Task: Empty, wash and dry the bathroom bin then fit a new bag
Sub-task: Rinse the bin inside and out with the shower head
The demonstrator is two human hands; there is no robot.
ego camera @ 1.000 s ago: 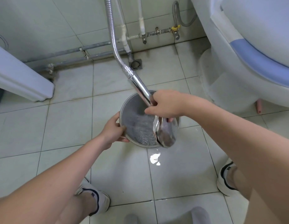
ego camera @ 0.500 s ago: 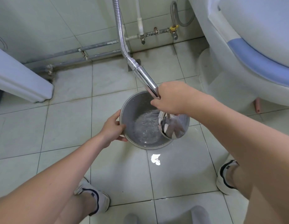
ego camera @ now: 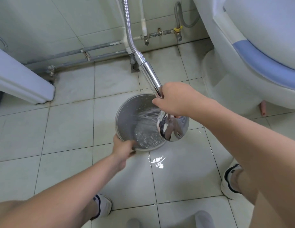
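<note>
Spraying into the upright bin, the right hand grips the shower head over its right rim while the left hand holds the near rim.

From my remote seat I see both forearms bare to the edge of the view, with no sleeves, watch or rings that I can make out. The left hand is blurred; the right hand is sharp. The legs are bare as well. Each foot wears a white low-top sneaker with a dark navy collar, the left sneaker and the right sneaker, over a white ankle sock
</note>
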